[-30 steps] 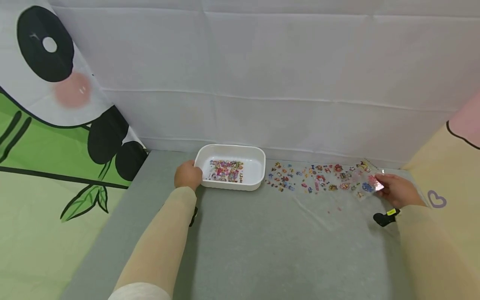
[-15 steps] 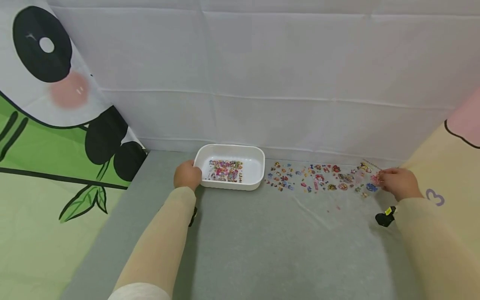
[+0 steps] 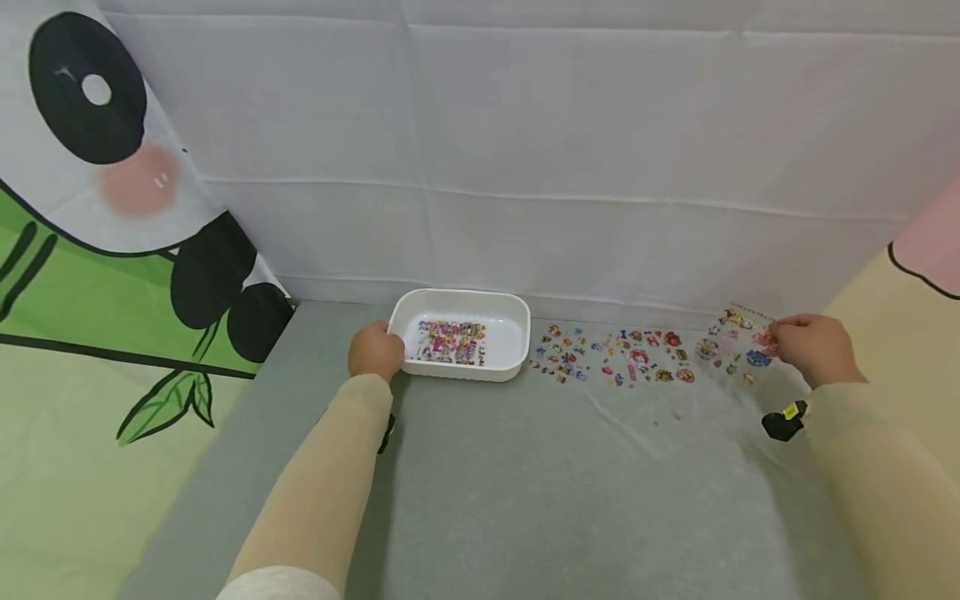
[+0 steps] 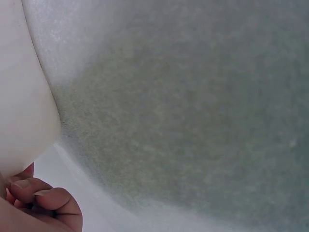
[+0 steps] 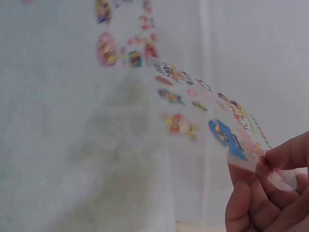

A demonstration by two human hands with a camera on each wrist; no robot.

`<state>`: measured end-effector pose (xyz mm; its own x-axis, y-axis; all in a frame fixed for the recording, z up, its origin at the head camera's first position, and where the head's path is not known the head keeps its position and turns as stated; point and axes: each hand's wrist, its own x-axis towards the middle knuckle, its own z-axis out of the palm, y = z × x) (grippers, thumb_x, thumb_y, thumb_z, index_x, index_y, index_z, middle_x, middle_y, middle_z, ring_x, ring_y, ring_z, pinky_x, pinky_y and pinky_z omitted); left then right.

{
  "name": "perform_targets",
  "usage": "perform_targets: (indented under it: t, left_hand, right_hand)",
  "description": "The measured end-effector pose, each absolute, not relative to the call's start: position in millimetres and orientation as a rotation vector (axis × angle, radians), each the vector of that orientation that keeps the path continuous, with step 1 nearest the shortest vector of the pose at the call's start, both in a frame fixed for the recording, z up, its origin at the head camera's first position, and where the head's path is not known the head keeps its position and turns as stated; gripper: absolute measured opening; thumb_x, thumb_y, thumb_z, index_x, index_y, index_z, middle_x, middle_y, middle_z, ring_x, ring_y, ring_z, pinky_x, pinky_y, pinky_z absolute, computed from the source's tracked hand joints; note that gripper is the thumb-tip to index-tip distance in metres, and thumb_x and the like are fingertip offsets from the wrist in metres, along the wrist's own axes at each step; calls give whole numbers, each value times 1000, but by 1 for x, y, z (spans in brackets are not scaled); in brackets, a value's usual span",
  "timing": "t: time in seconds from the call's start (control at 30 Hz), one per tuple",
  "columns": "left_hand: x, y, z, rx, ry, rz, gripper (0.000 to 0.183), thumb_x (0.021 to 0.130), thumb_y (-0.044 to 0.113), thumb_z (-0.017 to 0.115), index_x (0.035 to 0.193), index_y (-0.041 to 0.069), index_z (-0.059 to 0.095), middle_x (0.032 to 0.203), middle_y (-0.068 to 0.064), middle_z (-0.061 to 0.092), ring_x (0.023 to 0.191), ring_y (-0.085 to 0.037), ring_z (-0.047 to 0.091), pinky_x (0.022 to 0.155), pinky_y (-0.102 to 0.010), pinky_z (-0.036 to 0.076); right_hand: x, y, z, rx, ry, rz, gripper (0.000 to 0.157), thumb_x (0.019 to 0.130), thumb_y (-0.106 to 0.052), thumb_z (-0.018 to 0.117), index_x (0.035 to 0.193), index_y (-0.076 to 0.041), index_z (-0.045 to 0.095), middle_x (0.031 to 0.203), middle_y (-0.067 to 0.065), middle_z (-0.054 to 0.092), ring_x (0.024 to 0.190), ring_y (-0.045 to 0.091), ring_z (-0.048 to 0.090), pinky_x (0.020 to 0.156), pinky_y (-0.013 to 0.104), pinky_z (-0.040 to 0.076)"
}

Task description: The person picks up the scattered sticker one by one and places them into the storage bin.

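Observation:
At the left end of a white plastic tray (image 3: 465, 372), my left hand (image 3: 375, 350) grips the rim. Small colourful stickers (image 3: 452, 342) lie in the tray. The left wrist view has curled fingers (image 4: 58, 200) against the tray's pale wall (image 4: 26, 96). Far to the right, my right hand (image 3: 817, 348) pinches the edge of a clear sticker sheet (image 3: 731, 343). In the right wrist view this sheet (image 5: 176, 101) hangs bent, raised from the table, between thumb and fingers. More clear sticker sheets (image 3: 637, 356) with small cartoon figures lie flat between tray and right hand.
The grey tabletop (image 3: 570, 492) meets a white cloth backdrop (image 3: 562, 167) just behind the tray. Printed cloth panels (image 3: 97, 400) flank the table on both sides. Two tiny reddish bits (image 3: 666, 418) lie in front of the sheets.
My right hand has pulled the end sticker sheet up and to the right, apart from the other sheets. The left hand and tray have stayed in place.

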<state>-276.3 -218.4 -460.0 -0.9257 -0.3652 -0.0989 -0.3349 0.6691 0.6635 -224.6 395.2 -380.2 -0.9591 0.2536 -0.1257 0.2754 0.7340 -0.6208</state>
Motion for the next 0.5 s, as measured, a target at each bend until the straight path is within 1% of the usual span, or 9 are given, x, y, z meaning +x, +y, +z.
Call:
perform_targets:
  t: [0.07,0.13,0.23,0.37,0.5]
  left_hand:
    - [-277,-219,-460,594,-2833,-1107,47,100,13,44,142,-1,60,134,-21,65,116,-37,62,102,-55,48]
    - [-277,-220,-461,593,-2836,-1099,47,100,13,44,142,-1,60,134,-21,65,117,-37,62,102,-55,47]
    - [-276,-220,-460,594,-2843,-1085,47,101,13,44,143,-1,58,136,-21,64,120,-38,61,104,-55,47]
    - [-275,-218,-459,599,-2841,-1085,47,101,13,44,143,-1,58,136,-21,64,120,-38,61,103,-55,47]
    - [-275,-218,-460,593,-2839,-1092,47,100,13,44,142,-1,60,134,-21,65,116,-37,62,102,-55,48]
  right_hand:
    - [-227,392,-377,463,2851,-1121,56,106,-37,49,132,12,59,89,3,69,75,11,63,66,33,52]
    - [-229,388,-376,488,2797,-1211,56,106,-36,50,135,11,57,88,-2,66,73,9,63,67,32,54]
    - [-233,381,-379,505,2728,-1356,54,106,-32,51,137,13,54,86,-5,62,71,6,62,67,27,57]
    - [-232,366,-381,460,2646,-1481,53,107,-29,49,138,15,51,84,-9,62,73,4,61,69,23,57]
    - [-226,348,-381,378,2583,-1569,49,108,-28,50,134,13,53,87,-10,63,77,5,62,72,22,57]
